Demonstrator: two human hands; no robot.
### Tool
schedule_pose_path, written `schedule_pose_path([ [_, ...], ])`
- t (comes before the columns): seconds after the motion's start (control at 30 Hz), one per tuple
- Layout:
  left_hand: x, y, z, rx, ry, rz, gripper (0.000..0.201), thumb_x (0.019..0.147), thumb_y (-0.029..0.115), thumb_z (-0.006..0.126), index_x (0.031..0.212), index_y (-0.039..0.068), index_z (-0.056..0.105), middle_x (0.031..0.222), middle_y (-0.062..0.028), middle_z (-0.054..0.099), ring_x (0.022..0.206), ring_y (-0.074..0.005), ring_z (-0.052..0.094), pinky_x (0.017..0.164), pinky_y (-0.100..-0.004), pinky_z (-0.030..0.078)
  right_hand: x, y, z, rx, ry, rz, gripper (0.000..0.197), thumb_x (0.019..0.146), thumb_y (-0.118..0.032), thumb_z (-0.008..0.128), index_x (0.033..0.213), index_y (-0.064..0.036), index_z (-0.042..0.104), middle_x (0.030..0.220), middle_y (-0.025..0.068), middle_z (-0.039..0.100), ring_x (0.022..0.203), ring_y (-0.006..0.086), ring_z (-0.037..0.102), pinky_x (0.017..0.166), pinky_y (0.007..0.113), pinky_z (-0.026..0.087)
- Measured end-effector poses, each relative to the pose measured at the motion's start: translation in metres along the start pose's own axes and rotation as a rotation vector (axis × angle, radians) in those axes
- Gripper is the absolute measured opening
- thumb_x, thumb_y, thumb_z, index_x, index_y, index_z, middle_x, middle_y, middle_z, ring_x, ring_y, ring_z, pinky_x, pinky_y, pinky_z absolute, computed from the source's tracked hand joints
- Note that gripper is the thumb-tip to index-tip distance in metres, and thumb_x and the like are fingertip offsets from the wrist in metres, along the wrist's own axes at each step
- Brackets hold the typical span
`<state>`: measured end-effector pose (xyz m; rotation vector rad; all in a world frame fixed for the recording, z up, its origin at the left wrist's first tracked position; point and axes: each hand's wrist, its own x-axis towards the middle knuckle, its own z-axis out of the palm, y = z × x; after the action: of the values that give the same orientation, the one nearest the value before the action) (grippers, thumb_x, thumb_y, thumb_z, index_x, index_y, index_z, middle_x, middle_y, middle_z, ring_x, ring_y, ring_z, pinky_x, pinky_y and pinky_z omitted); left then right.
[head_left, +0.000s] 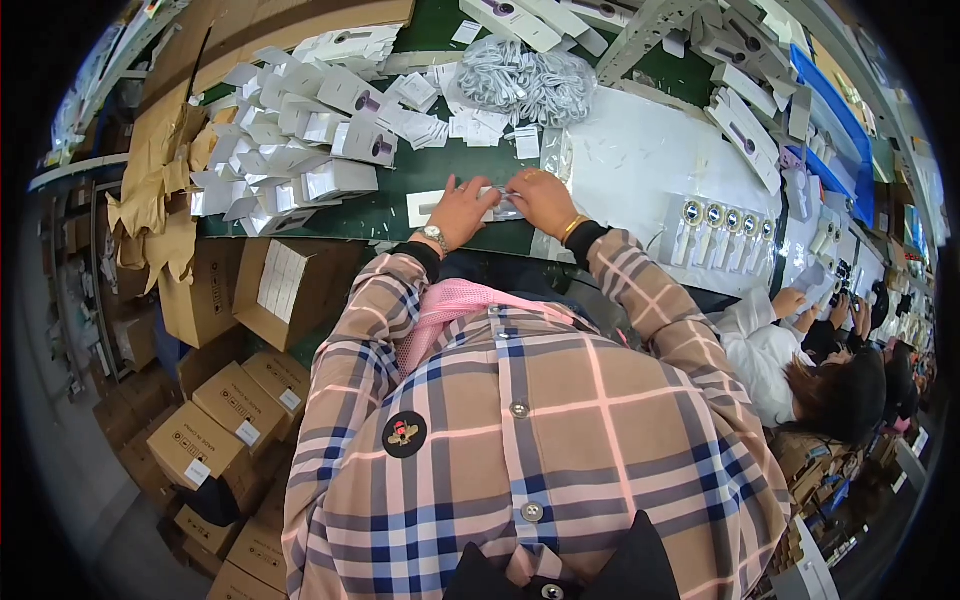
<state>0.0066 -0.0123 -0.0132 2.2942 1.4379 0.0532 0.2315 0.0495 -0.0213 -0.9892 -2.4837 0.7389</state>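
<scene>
On the green table in front of me lies a slim white box (421, 208), its left end showing beyond my left hand. My left hand (460, 213), with a watch at the wrist, bends over it with curled fingers. Against its fingertips my right hand (545, 202), with a yellow bangle, pinches a small clear, greyish plastic-looking piece (507, 206). The fingers cover much of this piece, and its exact kind cannot be made out. Beyond the hands are loose white paper slips (478, 128) and a clear bag of coiled white cables (525, 85).
Many open white boxes (300, 130) stand at the left. A white sheet (640, 150) at the right bears a row of packed round-headed devices (715, 232). Cartons (240, 405) are stacked at lower left. A co-worker in white (755, 350) sits at the right.
</scene>
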Motion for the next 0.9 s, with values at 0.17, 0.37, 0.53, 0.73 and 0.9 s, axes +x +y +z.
schedule_pose_path([
  [0.17, 0.004, -0.002, 0.000, -0.031, 0.026, 0.032, 0.069, 0.076, 0.011, 0.085, 0.134, 0.016, 0.048, 0.135, -0.0106, 0.053, 0.126, -0.0339, 0.058, 0.116, -0.0608, 0.035, 0.010, -0.013, 0.020, -0.238, 0.075, -0.016, 0.013, 0.085, -0.016, 0.064, 0.095, -0.0122, 0.071, 0.100, 0.0066, 0.066, 0.104, 0.0271, 0.060, 0.089, 0.042, 0.047],
  [0.37, 0.007, -0.010, 0.001, -0.150, 0.032, -0.056, 0.079, 0.073, 0.020, 0.088, 0.138, 0.008, 0.044, 0.138, -0.0138, 0.054, 0.131, -0.0362, 0.054, 0.117, -0.0594, 0.035, 0.012, -0.008, 0.022, -0.355, 0.132, 0.003, 0.010, 0.083, -0.019, 0.068, 0.089, -0.0130, 0.072, 0.097, 0.0064, 0.064, 0.102, 0.0265, 0.059, 0.087, 0.041, 0.046],
  [0.53, 0.013, -0.009, 0.008, -0.025, -0.104, -0.176, 0.085, 0.070, 0.027, 0.089, 0.140, 0.009, 0.045, 0.140, -0.0148, 0.057, 0.133, -0.0358, 0.055, 0.116, -0.0644, 0.033, 0.007, -0.006, 0.018, -0.297, 0.097, -0.006, 0.013, 0.088, -0.022, 0.067, 0.093, -0.0113, 0.073, 0.104, 0.0099, 0.065, 0.101, 0.0290, 0.060, 0.089, 0.042, 0.046],
  [0.73, 0.003, -0.015, 0.001, -0.058, -0.141, -0.222, 0.088, 0.072, 0.030, 0.088, 0.145, 0.009, 0.043, 0.142, -0.0173, 0.055, 0.136, -0.0374, 0.051, 0.116, -0.0660, 0.032, -0.034, -0.003, -0.007, -0.142, 0.460, 0.281, 0.034, 0.097, -0.029, 0.066, 0.123, -0.0072, 0.070, 0.108, 0.0162, 0.066, 0.102, 0.0320, 0.062, 0.093, 0.045, 0.047],
  [0.9, -0.009, -0.016, -0.017, -0.196, -0.004, -0.175, 0.083, 0.073, 0.028, 0.087, 0.142, 0.009, 0.045, 0.140, -0.0171, 0.056, 0.133, -0.0390, 0.052, 0.114, -0.0638, 0.034, -0.031, -0.010, -0.010, 0.674, 0.075, 0.629, 0.063, 0.099, -0.042, 0.066, 0.147, -0.0034, 0.053, 0.136, 0.0243, 0.059, 0.128, 0.0390, 0.055, 0.108, 0.045, 0.043],
])
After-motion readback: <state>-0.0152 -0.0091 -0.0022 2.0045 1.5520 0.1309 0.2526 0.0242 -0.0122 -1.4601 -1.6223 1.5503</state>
